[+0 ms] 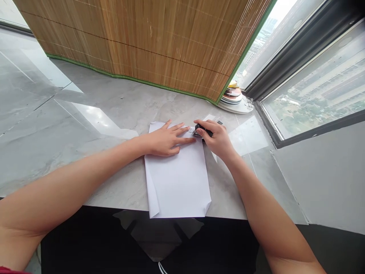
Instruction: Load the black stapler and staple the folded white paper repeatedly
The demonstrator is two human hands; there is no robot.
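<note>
White paper is lying on the grey tabletop, its near edge jutting slightly past the tabletop's front. At far left the tabletop is reflecting pale light, and a bamboo blind is hanging across the back. Next, the left hand is resting flat on the paper's upper part, fingers spread and grasping nothing. The paper (one sheet or several, I cannot tell) is looking light, bendable and easily creased, both near corners folding in; it is probably going to slide readily, so a flat palm is suiting it for steadying and the long side edges for lifting. At its upper right corner the right hand is gripping a black stapler, or something very like one, fingers wrapping it. Farther right, stacked plates are standing near a window.
</note>
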